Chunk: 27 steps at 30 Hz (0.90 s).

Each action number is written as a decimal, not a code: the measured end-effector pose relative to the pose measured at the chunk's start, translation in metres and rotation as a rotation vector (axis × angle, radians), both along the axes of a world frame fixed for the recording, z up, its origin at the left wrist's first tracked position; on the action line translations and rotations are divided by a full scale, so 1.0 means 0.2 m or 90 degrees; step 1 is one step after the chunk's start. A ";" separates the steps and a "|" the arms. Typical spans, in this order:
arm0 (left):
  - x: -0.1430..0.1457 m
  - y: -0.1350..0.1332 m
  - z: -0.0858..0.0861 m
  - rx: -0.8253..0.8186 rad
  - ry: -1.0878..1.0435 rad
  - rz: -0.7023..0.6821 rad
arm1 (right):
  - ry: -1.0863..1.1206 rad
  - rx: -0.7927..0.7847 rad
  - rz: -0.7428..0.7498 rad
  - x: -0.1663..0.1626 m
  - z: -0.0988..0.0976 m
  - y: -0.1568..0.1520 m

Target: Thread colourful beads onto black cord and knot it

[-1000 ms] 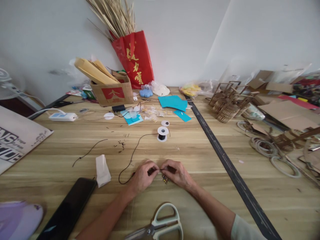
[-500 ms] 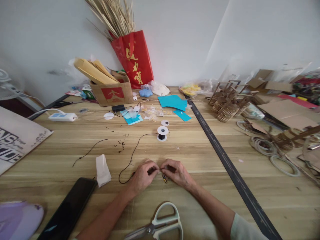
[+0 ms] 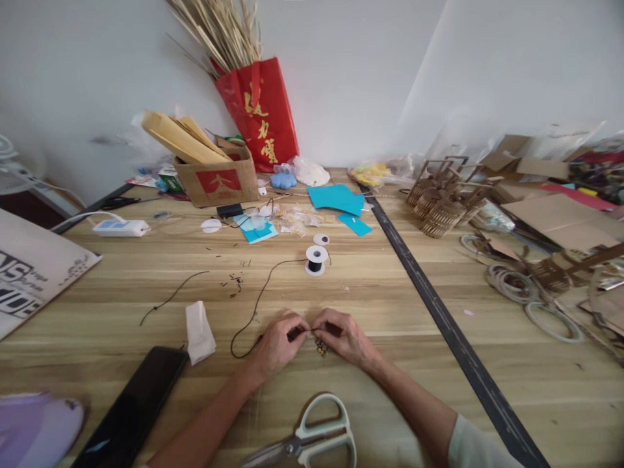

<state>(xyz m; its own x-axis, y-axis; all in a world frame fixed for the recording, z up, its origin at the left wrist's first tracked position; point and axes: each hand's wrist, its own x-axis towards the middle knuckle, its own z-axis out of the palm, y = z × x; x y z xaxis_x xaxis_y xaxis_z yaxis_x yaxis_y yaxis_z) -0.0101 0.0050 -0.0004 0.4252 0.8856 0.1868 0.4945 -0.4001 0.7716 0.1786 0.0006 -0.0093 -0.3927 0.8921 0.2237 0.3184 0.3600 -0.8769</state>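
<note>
Fingertips almost meeting, my left hand and my right hand each pinch a thin black cord just above the table. From a white spool the cord curves left and down, then passes behind my left hand. Small coloured beads lie in a little pile under my right fingertips. Whether a bead is on the cord between my fingers is too small to tell. Scissors with pale handles rest on the table between my forearms.
At left lie a black phone, a folded white paper and a loose piece of cord. Black cord scraps are scattered beyond. A cardboard box, a red bag and small woven baskets stand farther back.
</note>
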 end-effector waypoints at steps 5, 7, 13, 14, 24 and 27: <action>0.00 0.00 -0.01 0.005 -0.002 -0.004 | 0.002 0.006 0.001 0.00 0.00 0.00; -0.01 0.00 -0.02 0.002 -0.005 -0.005 | 0.002 0.006 0.001 0.00 0.00 0.00; -0.01 0.00 -0.02 -0.006 -0.019 -0.006 | 0.003 0.003 0.000 0.00 0.00 0.00; -0.01 0.00 -0.01 -0.005 -0.017 -0.005 | 0.002 0.002 0.000 0.00 0.00 0.00; -0.01 0.01 -0.03 0.001 -0.013 -0.007 | 0.001 0.007 -0.007 -0.01 0.01 0.00; -0.01 0.01 -0.03 0.002 -0.006 -0.005 | 0.006 0.000 -0.004 -0.01 0.02 0.00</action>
<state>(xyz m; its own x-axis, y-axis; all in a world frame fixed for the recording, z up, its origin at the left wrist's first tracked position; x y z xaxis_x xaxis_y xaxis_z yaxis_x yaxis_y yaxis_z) -0.0115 0.0073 -0.0062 0.4300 0.8818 0.1937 0.4839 -0.4062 0.7751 0.1771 -0.0004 -0.0061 -0.3845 0.8946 0.2275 0.3123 0.3580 -0.8800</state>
